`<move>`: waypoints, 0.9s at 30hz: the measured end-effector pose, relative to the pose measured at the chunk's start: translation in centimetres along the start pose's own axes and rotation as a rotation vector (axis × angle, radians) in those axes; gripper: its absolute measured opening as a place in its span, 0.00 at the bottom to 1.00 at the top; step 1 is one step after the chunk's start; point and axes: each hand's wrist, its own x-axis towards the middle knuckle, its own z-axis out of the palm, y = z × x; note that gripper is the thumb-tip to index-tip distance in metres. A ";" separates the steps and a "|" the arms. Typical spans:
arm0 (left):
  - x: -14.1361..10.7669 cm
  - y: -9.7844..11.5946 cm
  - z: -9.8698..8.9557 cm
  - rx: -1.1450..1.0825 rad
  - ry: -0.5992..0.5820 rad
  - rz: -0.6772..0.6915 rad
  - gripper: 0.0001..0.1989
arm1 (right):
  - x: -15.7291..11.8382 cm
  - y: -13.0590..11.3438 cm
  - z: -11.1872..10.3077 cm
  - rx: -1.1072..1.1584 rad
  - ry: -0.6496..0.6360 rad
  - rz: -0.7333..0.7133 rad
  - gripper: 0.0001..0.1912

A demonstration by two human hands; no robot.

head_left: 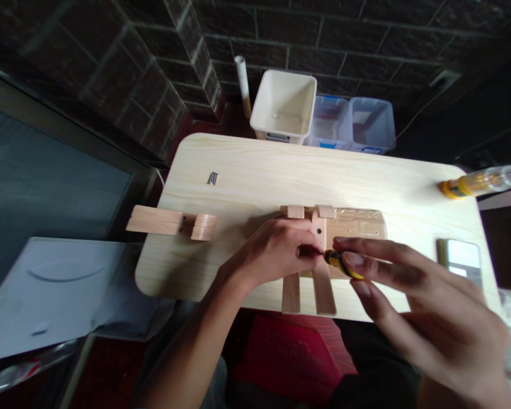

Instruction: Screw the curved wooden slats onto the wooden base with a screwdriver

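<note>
My right hand (pixel 430 301) grips a small yellow and black screwdriver (pixel 338 262) between thumb and fingers, its shaft aimed left. Opposite it, my left hand (pixel 276 250) is closed, thumb and fingertips meeting at the screwdriver's tip; whatever they pinch is hidden. Beneath both lie two pale wooden pieces with curled far ends: a left piece (pixel 291 295), largely covered by my left hand, and a right piece (pixel 325 292) with a dark hole. They rest across a plastic-wrapped wooden board (pixel 360 224). Farther left is a similar pair of wooden pieces (pixel 164 220), lying side by side.
Several screws (pixel 213 178) lie on the light wooden table (pixel 247 170). A clear bottle-like container with a yellow end (pixel 485 180) and a phone (pixel 464 258) are at the right. Behind the table stand a cream bin (pixel 262 108) and clear plastic boxes (pixel 372 128).
</note>
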 end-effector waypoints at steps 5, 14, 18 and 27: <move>0.1 -0.1 0.0 0.006 0.001 0.014 0.05 | 0.3 -0.5 -0.7 -0.110 -0.071 0.023 0.22; 0.1 -0.4 0.0 0.064 -0.021 -0.011 0.07 | 2.0 -1.8 -1.6 -0.121 -0.218 0.052 0.14; 0.0 -0.6 0.0 0.115 -0.050 -0.078 0.03 | 1.9 -1.7 -1.6 -0.065 -0.201 0.081 0.09; 1.0 -0.2 0.3 0.224 -0.015 -0.105 0.05 | 1.9 -0.3 -2.2 0.023 -0.122 0.057 0.10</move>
